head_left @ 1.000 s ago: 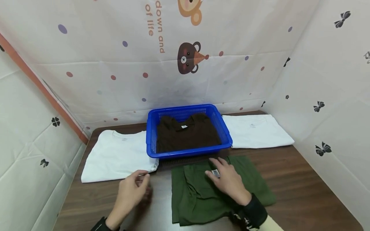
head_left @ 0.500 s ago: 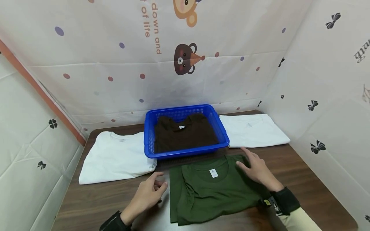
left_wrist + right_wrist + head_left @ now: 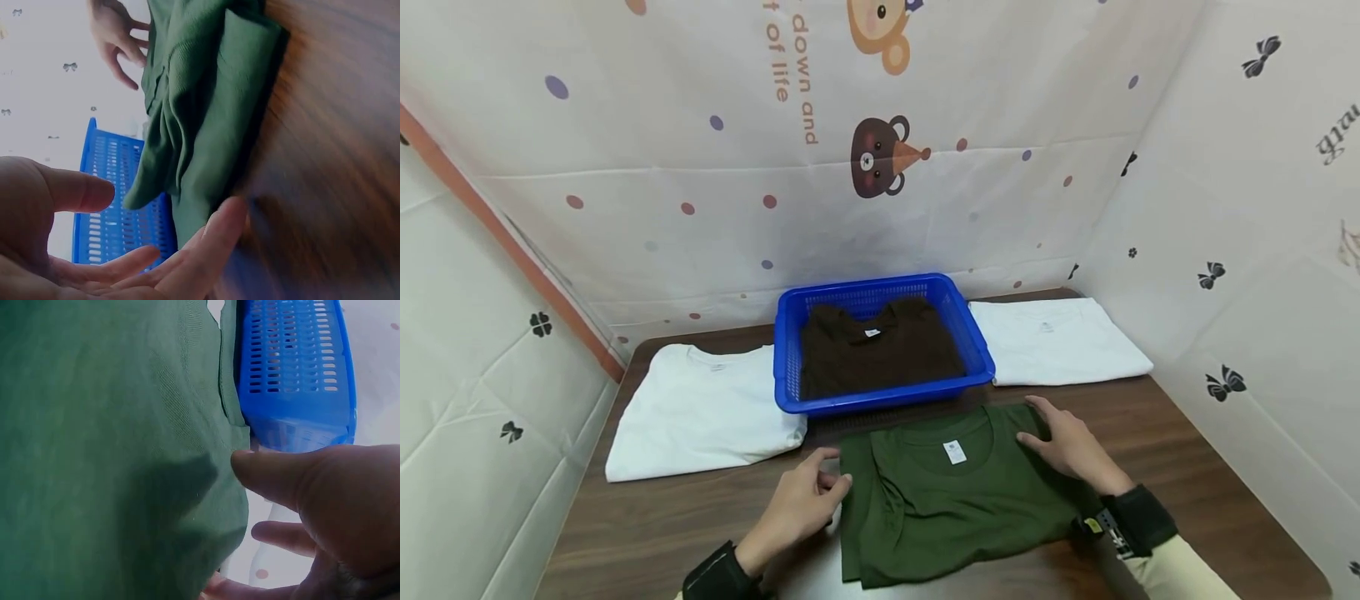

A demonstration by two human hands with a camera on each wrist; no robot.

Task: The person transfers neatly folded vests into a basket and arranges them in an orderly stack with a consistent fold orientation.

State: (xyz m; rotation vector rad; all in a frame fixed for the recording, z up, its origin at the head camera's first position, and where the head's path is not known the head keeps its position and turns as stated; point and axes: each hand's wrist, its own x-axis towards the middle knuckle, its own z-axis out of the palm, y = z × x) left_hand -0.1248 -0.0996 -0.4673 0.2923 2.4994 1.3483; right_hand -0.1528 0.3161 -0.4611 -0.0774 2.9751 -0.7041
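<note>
As the head view gives it, green shirt: folded flat on the worktop, between the left hand and the right hand, collar and white label toward its far side.
Blue basket: beyond both hands, a folded brown shirt inside; a white shirt lies past the left hand, a second white shirt past the right hand.
Cloth: I judge it light, soft and limp, neither fragile nor very slippery; its layers could slide apart if lifted by one corner.
Left wrist view, left hand: fingers loosely curved, gripping nothing; one fingertip is at the shirt's edge, though I cannot tell if it touches.
Left edge: loose folds bunch just past the thumb, so I would slip fingers under the lowest layer and clamp the whole stack.
Right wrist view, right hand: relaxed, grasping nothing; the thumb sits at the shirt's edge, casting a shadow on it, contact unclear.
Right edge: I would take every layer beside that thumb, keeping level with the other side.
</note>
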